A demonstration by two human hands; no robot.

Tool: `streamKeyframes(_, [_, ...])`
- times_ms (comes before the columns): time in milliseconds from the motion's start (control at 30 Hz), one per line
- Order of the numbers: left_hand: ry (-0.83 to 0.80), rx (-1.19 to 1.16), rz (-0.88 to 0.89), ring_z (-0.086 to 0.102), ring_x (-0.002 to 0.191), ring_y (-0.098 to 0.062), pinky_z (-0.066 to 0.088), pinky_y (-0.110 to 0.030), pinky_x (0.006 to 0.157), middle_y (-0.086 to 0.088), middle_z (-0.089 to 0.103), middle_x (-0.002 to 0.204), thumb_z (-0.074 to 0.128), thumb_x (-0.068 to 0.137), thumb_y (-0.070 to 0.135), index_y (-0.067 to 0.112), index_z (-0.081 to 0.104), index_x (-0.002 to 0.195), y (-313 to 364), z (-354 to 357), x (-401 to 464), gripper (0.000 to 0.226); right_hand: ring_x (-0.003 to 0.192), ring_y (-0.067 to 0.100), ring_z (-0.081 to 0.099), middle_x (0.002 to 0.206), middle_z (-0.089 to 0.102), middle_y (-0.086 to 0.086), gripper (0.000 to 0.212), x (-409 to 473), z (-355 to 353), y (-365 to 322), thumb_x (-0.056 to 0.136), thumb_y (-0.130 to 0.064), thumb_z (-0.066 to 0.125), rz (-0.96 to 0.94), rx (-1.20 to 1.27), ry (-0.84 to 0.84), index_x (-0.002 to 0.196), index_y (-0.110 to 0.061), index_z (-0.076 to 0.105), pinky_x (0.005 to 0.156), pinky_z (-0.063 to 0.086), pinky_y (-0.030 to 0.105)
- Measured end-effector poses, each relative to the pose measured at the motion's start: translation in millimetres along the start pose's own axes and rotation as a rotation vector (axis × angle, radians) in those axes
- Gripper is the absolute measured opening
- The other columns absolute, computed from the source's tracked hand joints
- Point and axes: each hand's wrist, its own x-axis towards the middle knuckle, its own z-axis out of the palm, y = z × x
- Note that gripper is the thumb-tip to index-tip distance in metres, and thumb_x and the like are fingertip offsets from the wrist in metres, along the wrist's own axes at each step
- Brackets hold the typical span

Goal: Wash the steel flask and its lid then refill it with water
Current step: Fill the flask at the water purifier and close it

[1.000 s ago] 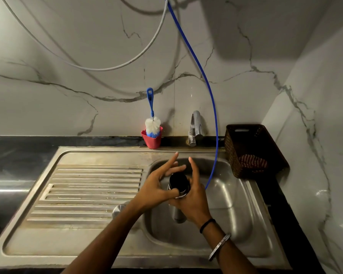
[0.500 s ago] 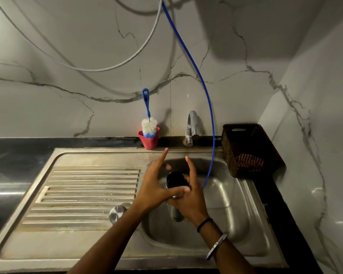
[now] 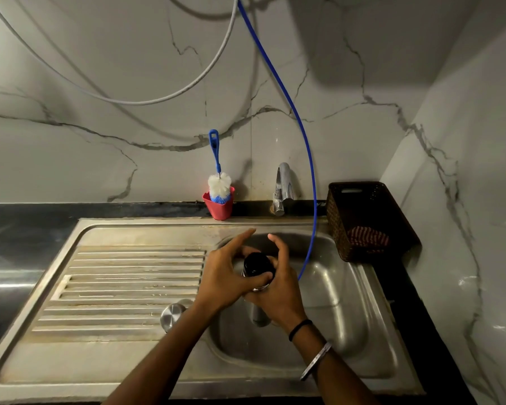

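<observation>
A: What sort of room is this?

B: A dim kitchen corner. Pale marble-look wall (image 3: 100,141) with grey veins at the back and on the right, a dark counter (image 3: 18,235) below it, and a steel sink (image 3: 348,331) set in the counter with a ribbed drainboard (image 3: 123,287) on its left side.

A: And the flask?

B: Over the basin, held upright between both hands — flask (image 3: 258,268), its dark open mouth facing the camera. The right hand (image 3: 281,293) is wrapped round the body from the right, fingers curled on it, forefinger lifted off. The left hand (image 3: 228,273) comes in from the left; its thumb lies across the rim, the other fingers reach past the flask, mostly straight.

A: The lid?

B: A round steel lid (image 3: 171,314) lies on the drainboard by the basin's edge, just under the left forearm.

A: Anything behind?

B: A tap (image 3: 284,188) at the back, no water visible from it. Left of it a red cup (image 3: 219,204) with a brush (image 3: 218,182) standing in it, blue handle up. A blue hose (image 3: 304,135) hangs down from above into the basin — a grey hose (image 3: 158,99) loops across the wall. A dark basket (image 3: 362,220) sits on the counter at the right with a striped cloth (image 3: 368,239) inside.
</observation>
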Motion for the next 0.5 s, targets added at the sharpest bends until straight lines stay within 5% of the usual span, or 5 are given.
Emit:
streamKeyframes(133, [-0.226,-0.128,0.059,0.063,0.124,-0.014,0.055,-0.042,0.103,0.006,0.066,0.133,0.087,0.075,0.020,0.032,0.055,0.141,1,-22,9,0.075,0.115,0.009,0.064,0.126,0.065,-0.008,0.130,1,-4,-2,0.055,-0.029,0.097,-0.016,0.029,-0.054,0.152,-0.045,0.012,0.095,0.057,0.041])
streamKeyframes(300, [-0.144,-0.129,0.180,0.067,0.119,-0.013,0.057,-0.037,0.100,0.005,0.071,0.127,0.089,0.073,0.008,0.014,0.063,0.136,17,-29,10,0.068,0.125,0.013,0.059,0.134,0.060,-0.006,0.133,6,-7,-9,0.053,-0.018,0.100,-0.029,0.163,-0.127,0.153,-0.038,0.015,0.099,0.055,0.043])
streamKeyframes(400, [-0.138,-0.195,0.204,0.066,0.122,-0.016,0.055,-0.039,0.103,0.001,0.070,0.128,0.089,0.073,0.003,0.010,0.063,0.135,22,-35,15,0.068,0.130,0.012,0.056,0.136,0.060,-0.008,0.111,10,-11,-10,0.055,-0.014,0.099,-0.060,0.194,-0.217,0.147,-0.027,0.037,0.105,0.050,0.042])
streamKeyframes(500, [-0.229,-0.196,0.199,0.061,0.128,-0.016,0.052,-0.041,0.107,0.002,0.067,0.133,0.082,0.079,0.010,0.014,0.058,0.140,21,-35,23,0.066,0.117,0.004,0.062,0.123,0.067,-0.016,0.079,11,-7,-7,0.062,-0.026,0.095,0.002,0.096,-0.182,0.131,-0.033,0.056,0.100,0.054,0.038])
